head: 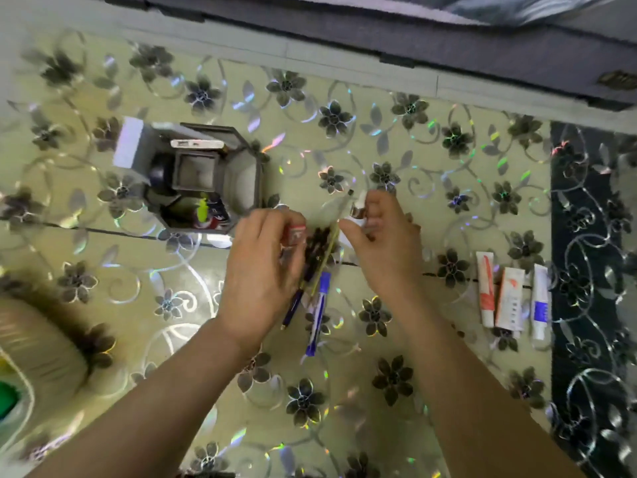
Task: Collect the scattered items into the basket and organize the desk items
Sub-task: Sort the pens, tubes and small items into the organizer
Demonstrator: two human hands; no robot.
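Note:
My left hand (265, 270) grips a bundle over the table's middle: a small red-and-white item (293, 235), a dark blue pen (292, 307) and a thin yellowish stick or pencil (327, 250). My right hand (379, 243) is close beside it, its fingers curled on a small white item (357, 209) that is blurred, and its thumb is by the stick. A blue-and-white tube (319, 315) lies on the table under the hands. The grey desk organizer (241, 174) stands to the left with a few things in its compartments. The basket (38, 357) shows at the lower left edge.
Three tubes (510, 298), white with orange or blue print, lie side by side on the right near a dark strip of the floral table cover (586, 270). A grey sofa edge (448, 46) runs along the far side. Something green (7, 398) sits in the basket.

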